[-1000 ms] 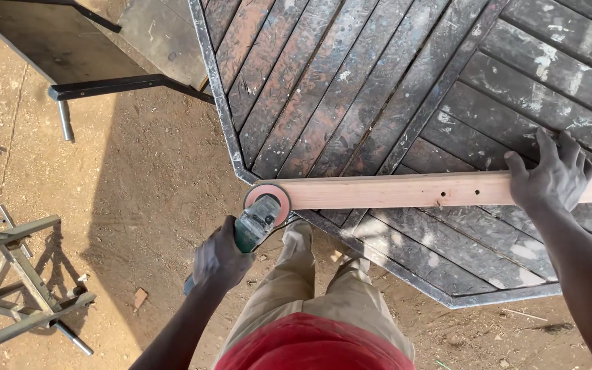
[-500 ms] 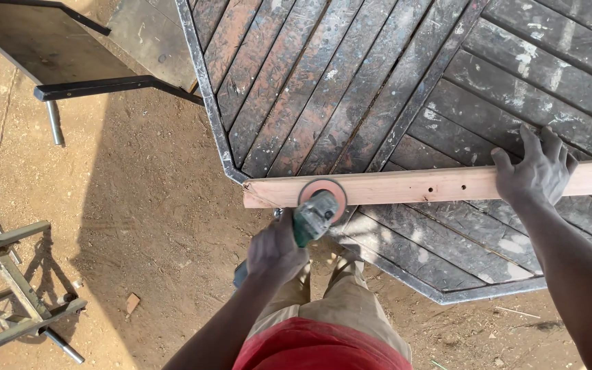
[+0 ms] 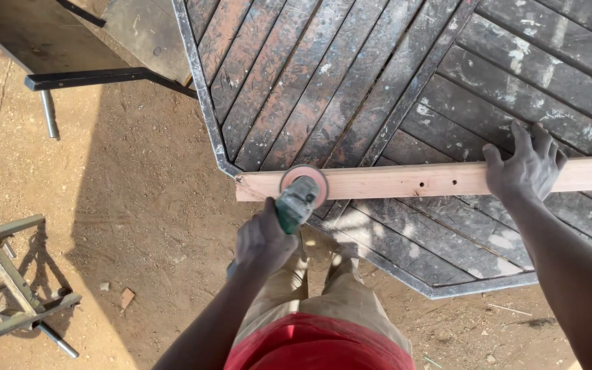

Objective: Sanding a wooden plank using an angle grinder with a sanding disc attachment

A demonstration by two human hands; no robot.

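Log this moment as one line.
left hand: grips green angle grinder | disc: on wooden plank near its end | right hand: pressing plank | plank: across slatted metal table

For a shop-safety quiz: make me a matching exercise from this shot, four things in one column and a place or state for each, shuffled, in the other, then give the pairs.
Things:
1. left hand
2. right hand
3. sanding disc
4. wooden plank

Places or states:
A. lying across the slatted metal table
B. pressed flat on the plank
C. against the plank near its left end
D. gripping the green angle grinder

Pairs: 1-D, 2-B, 3-C, 4-A
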